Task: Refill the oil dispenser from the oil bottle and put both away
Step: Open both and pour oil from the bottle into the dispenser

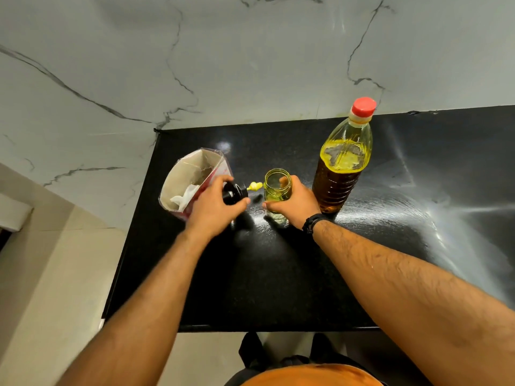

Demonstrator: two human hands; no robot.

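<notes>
- Setting: a black polished countertop (278, 274) met a white marble-patterned wall (250, 65) with dark veins; glare streaked the stone on the right, and beige floor tiles showed below and to the left of the counter edge.
- Oil dispenser (276, 188): a small clear glass jar, upright on the counter near its middle, mouth uncovered, with very little oil visible inside. Judged ready to receive oil.
- Right hand (292, 201): wrapped around the dispenser's body, fingers curled on the glass, apparently to steady it while the top was off. A dark band sat on the wrist.
- Dispenser top (235, 193): a black cap with a yellow spout (255, 186) pointing toward the jar, held clear of the mouth, just to its left and not touching it.
- Left hand (214, 210): fingers and thumb gripped around the black cap, holding it above the counter; likely about to set it aside so it would not block pouring.
- Oil bottle (342, 162): a tall clear plastic bottle of yellow oil, upright just right of the dispenser and behind the right hand, red cap (363, 106) in place. Pouring judged not yet begun.
- Carton (192, 182): an open-topped red and white box with white crumpled material inside, standing left of the left hand, near the counter's left edge.
- Person: orange clothing at the bottom edge of view.
</notes>
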